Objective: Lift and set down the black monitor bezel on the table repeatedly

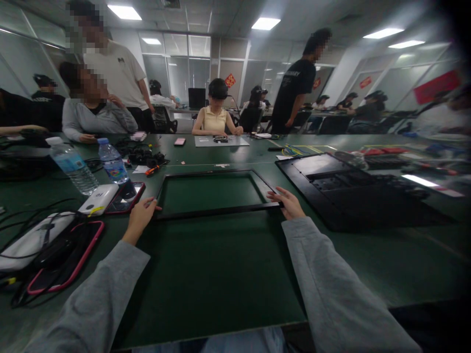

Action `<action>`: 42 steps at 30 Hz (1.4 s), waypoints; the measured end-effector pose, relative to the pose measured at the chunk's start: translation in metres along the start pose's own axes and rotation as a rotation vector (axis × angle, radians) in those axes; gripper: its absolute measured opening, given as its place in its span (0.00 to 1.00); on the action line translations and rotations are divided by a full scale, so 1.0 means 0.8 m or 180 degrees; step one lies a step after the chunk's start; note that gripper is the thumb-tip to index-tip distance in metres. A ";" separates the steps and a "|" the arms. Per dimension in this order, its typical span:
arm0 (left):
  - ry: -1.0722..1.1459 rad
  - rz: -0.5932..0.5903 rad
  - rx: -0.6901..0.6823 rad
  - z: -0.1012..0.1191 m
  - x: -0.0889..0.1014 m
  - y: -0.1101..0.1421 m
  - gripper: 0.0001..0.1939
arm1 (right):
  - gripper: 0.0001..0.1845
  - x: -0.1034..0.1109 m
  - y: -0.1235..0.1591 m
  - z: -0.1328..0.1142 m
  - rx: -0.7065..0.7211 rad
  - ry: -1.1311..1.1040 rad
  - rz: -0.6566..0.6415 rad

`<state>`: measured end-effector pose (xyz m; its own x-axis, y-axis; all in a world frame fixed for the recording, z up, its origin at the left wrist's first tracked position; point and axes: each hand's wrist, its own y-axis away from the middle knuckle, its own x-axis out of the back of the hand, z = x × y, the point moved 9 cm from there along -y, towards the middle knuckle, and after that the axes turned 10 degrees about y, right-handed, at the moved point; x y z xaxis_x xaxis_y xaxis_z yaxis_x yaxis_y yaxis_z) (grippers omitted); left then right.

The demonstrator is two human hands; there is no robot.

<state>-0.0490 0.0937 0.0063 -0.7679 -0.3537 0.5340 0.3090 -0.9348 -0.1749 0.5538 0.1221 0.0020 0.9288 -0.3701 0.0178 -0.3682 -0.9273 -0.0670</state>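
Both hands' grip pinching blk frame (221, 212): L hand (142, 218) at near L corner, R hand (291, 204) near R; on/just above table (221, 274), unclear. Status: frame in hand, separate from blk panel (349, 208) at R.

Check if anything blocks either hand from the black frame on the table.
Nothing visible does. The left hand and right hand are already on the black frame, at opposite sides. The red-edged phone and large black panel lie outside, not between.
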 end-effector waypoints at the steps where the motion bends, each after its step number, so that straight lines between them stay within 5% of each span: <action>1: 0.0118 -0.0036 0.0035 -0.001 -0.002 0.000 0.30 | 0.23 0.000 -0.001 0.001 -0.0003 0.0006 -0.0003; 11: -0.0061 0.0070 0.0036 0.011 0.000 0.007 0.27 | 0.21 0.011 -0.004 0.003 0.0015 0.0001 0.0241; 15: -0.0231 0.0157 -0.0553 0.041 -0.003 0.013 0.29 | 0.21 0.018 -0.007 -0.001 0.0210 0.0115 0.0335; 20: -0.0037 -0.0280 -0.1212 0.076 -0.030 0.031 0.28 | 0.22 0.020 -0.009 -0.004 0.0352 0.0239 0.0390; 28: -0.0405 -0.1087 -0.1132 0.100 -0.067 0.070 0.27 | 0.23 0.030 -0.009 -0.004 0.0456 0.0237 0.0627; 42: -0.0552 -0.1064 -0.0867 0.092 -0.070 0.066 0.24 | 0.26 0.036 -0.003 -0.005 0.0359 0.0044 0.0482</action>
<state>0.0517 0.0669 0.0279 -0.6878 -0.0429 0.7246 -0.1160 -0.9789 -0.1682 0.5811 0.1138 0.0065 0.8621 -0.5065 0.0126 -0.4962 -0.8490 -0.1814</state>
